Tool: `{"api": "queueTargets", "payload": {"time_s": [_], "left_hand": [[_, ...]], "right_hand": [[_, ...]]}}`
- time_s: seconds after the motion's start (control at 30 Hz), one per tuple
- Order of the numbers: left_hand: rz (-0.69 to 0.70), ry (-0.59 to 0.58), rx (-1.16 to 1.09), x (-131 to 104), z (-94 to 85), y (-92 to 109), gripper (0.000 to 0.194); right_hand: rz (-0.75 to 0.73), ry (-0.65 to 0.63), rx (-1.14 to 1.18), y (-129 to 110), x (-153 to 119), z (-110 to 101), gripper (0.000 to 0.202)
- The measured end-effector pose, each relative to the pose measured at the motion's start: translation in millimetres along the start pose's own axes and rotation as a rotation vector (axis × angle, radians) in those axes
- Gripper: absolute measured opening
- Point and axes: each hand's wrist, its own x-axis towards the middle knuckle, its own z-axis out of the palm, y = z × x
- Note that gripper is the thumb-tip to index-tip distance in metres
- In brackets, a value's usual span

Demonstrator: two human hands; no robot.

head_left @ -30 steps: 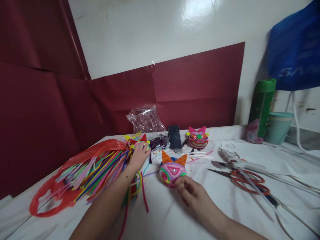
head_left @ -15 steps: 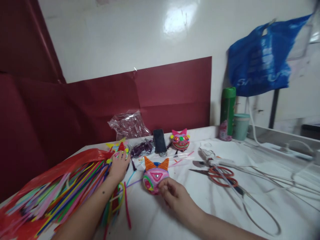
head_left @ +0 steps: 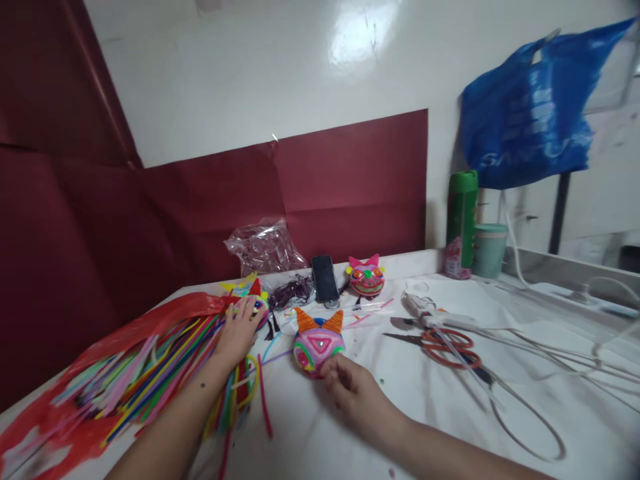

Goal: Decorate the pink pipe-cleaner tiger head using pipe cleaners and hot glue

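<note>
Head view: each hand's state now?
Left hand: on a multicoloured, red-eared toy head; grip unclear.
Right hand: closed on the edge of a round, pink-striped, orange-eared toy head.

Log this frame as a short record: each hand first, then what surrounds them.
Left hand: resting on a red-eared toy head
Right hand: fingers at the lower right edge of an orange-eared toy head
Left side: pipe cleaners on a red plastic bag
Farther back: dark phone, pink-eared toy head
Right side: orange-handled scissors, white corded tool

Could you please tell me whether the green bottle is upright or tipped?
Upright: the green bottle stands cap uppermost, beside the cup.
</note>
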Motion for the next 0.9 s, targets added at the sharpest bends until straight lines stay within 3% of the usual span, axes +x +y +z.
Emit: {"api": "queueTargets", "payload": {"time_s": [0.07,0.17,0.3,0.37,0.43,0.57,0.67,0.77,0.9], "left_hand": [[-0.001,0.043,-0.084,-9.9,-13.2,1.6,0.047],[-0.029,0.074,-0.201,-31.9,-35.7,11.5,0.019],[-0.008,0.033,-0.291,-69.3,-62.4,19.3,0.028],[-0.125,0.086,-0.396,-85.3,-71.3,8.3,0.029],[-0.367,0.221,-0.496,-98.2,-75.8,-14.2,0.025],[-0.636,0.336,-0.462,-122.9,-70.5,-69.6,0.023],[-0.780,0.369,-0.478,-140.8,-58.5,-97.6,0.025],[-0.870,0.399,-0.512,-151.9,-47.4,-110.3,0.029],[-0.907,0.380,-0.539,-154.2,-41.5,-111.9,0.029]], "right_hand": [[0.001,-0.015,-0.014,1.1,-1.6,0.7,0.016],[0.017,-0.053,-0.056,2.8,-4.2,1.9,0.027],[0.020,-0.086,-0.109,5.5,-8.2,3.4,0.035],[0.032,-0.100,-0.131,5.9,-11.0,4.0,0.037],[0.057,-0.117,-0.152,5.6,-14.1,4.7,0.036],[0.076,-0.173,-0.193,6.0,-19.8,5.7,0.035],[0.076,-0.221,-0.215,8.5,-22.4,6.1,0.036],[0.096,-0.261,-0.241,11.2,-23.2,5.8,0.036],[0.117,-0.278,-0.286,12.3,-22.4,5.0,0.037]]}}
